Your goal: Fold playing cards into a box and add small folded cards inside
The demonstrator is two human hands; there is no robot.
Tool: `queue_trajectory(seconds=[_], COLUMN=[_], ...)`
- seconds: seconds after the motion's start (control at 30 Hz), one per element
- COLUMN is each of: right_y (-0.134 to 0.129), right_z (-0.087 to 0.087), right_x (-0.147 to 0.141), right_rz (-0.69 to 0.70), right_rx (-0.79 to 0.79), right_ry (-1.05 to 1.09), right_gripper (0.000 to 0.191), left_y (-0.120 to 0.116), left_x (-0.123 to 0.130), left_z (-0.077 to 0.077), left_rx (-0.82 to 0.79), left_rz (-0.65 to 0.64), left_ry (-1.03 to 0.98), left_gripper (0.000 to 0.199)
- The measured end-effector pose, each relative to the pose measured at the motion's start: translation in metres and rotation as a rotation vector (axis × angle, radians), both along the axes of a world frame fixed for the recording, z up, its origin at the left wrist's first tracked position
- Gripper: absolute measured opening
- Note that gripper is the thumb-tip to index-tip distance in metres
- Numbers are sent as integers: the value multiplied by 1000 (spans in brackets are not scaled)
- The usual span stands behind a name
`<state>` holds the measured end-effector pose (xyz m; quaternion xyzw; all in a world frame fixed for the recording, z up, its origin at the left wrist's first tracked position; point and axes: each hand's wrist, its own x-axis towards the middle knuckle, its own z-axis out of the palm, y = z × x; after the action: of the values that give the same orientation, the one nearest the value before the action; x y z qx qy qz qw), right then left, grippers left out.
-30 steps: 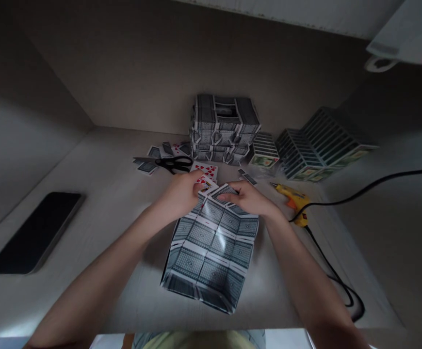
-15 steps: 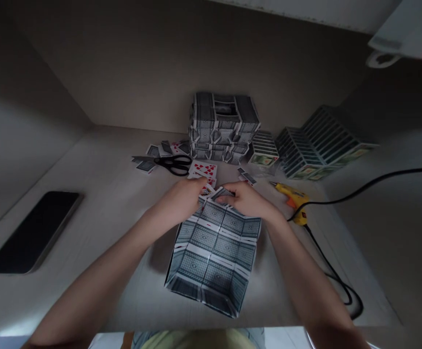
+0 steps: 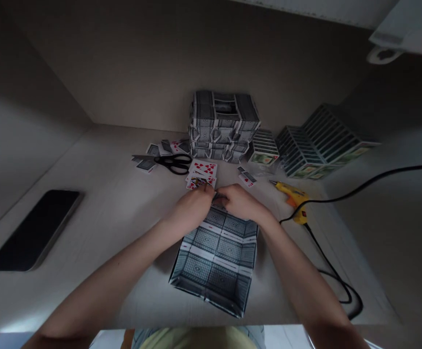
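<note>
An open box (image 3: 211, 257) built from grey-backed playing cards lies tilted on the table in front of me. At its far end my left hand (image 3: 196, 203) is closed, fingertips pinched on the rim. Right beside it, my right hand (image 3: 238, 201) has its fingers bent around the same far edge, with thumb and forefinger together. The fingers partly hide that edge and the card flap there. Just beyond my left hand, loose face-up playing cards (image 3: 202, 169) with red hearts lie overlapping.
Black scissors (image 3: 172, 162) rest on cards at the back left. Behind stands a larger card-built box (image 3: 223, 126), beside stacked card blocks (image 3: 301, 150). A yellow glue gun (image 3: 293, 196) with its black cable (image 3: 371, 179) lies at right, a phone (image 3: 36, 230) at left.
My left hand has shifted right, closer to my right hand, and both now cover the box's far edge. The far flap seen between them before is mostly hidden; the queen card beyond shows more.
</note>
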<state>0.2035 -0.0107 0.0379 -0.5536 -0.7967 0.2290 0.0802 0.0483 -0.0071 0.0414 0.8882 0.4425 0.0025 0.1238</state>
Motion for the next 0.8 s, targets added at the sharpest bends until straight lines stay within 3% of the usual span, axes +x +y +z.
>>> queue_trajectory(seconds=[0.2,0.47,0.8], right_y=[2,-1,0], right_z=[4,9,5], right_x=[6,9,0], right_rz=[-176,-123,-213], right_rx=[133,82,161], right_ry=[-71,-78,-60], right_gripper=[20,24,25], left_y=[8,13,17], left_x=[1,0,-9], left_z=[0,-11,-1], left_rx=[-77,43,50], left_rz=[169,89,117], left_ry=[-157,-104,-3], left_gripper=[37,30,26])
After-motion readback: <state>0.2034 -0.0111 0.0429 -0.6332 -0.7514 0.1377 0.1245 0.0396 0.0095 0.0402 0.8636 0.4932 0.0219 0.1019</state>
